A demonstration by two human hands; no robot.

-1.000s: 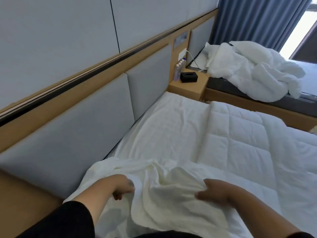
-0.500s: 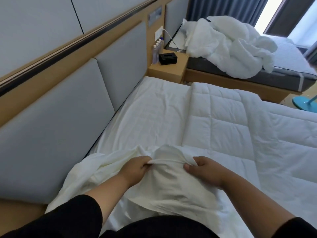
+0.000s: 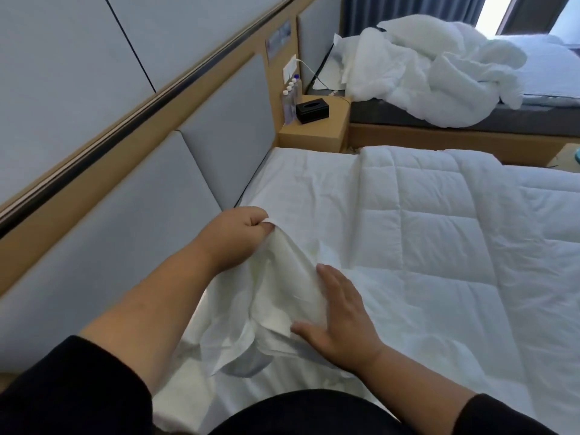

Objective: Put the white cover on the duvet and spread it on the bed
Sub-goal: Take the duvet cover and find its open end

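Note:
The white cover (image 3: pixel 282 293) lies bunched at the near head end of the bed. My left hand (image 3: pixel 235 237) grips a raised fold of it, fingers curled round the cloth close to the grey headboard. My right hand (image 3: pixel 342 321) lies flat with straight fingers on the cover's right side, pressing it down. The quilted white duvet (image 3: pixel 455 233) is spread over the bed to the right. The white bed sheet (image 3: pixel 307 189) shows bare between duvet and headboard.
The padded grey headboard (image 3: pixel 219 142) runs along the left. A wooden nightstand (image 3: pixel 317 127) beyond the bed carries a black tissue box (image 3: pixel 312 110) and small bottles (image 3: pixel 290 98). A second bed with crumpled white bedding (image 3: pixel 423 70) stands behind it.
My left hand has pulled a fold of the cover up and away toward the headboard. My right hand has let go of the cloth and now lies flat on it.

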